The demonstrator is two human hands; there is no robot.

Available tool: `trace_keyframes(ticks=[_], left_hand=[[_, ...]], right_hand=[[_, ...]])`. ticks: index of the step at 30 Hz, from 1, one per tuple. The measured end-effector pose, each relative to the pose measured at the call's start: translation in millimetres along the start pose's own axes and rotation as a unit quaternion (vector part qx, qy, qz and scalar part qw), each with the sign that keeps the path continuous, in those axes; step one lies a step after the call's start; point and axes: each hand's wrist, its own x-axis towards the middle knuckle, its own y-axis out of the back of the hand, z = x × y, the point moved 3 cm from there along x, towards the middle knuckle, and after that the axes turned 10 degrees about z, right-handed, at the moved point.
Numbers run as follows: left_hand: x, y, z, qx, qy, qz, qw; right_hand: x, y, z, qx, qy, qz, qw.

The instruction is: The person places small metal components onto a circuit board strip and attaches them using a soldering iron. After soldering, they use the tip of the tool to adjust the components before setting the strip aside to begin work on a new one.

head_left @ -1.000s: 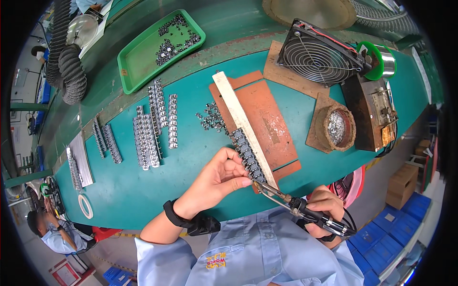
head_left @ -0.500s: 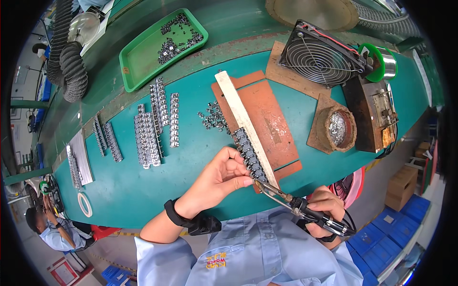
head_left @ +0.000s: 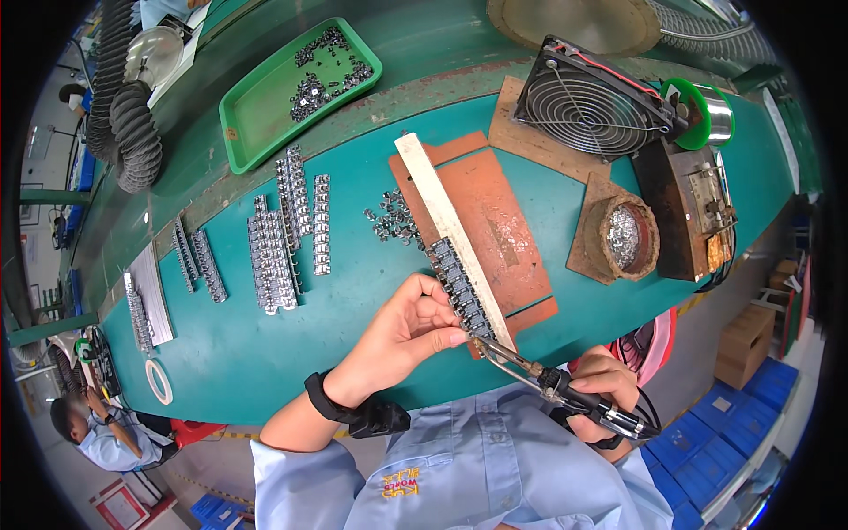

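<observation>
My right hand grips a black-handled soldering iron with a thin metal feed tube along its shaft. Its tip meets the near end of a row of small black and silver metal-legged parts. That row lies along the edge of a pale wooden bar, set slantwise across a reddish-brown board. My left hand is closed at the near end of the row, thumb and fingertips against the parts. Loose small parts lie in a pile beside the board.
Finished-looking strips of parts lie on the green mat to the left, near a tape ring. A green tray holds loose parts. To the right stand a fan, a solder wire spool, a round pot and a dark box.
Very little differs. The view has shifted slightly; both hands, the soldering iron and the row of parts keep nearly the same positions.
</observation>
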Motion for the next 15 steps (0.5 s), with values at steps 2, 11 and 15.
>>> trace_keyframes(ticks=[2, 11, 15], left_hand=[[-0.2, -0.3, 0.4, 0.000, 0.000, 0.002, 1.000], [-1.5, -1.3, -0.8, 0.008, -0.008, 0.005, 1.000], [-1.6, -2.2, -0.2, 0.002, -0.007, 0.015, 1.000]], right_hand=[[1.2, -0.2, -0.9, -0.004, 0.001, -0.007, 1.000], [1.8, 0.4, -2.4, -0.009, 0.012, -0.020, 1.000], [2.3, 0.6, -1.8, -0.008, 0.004, -0.022, 1.000]])
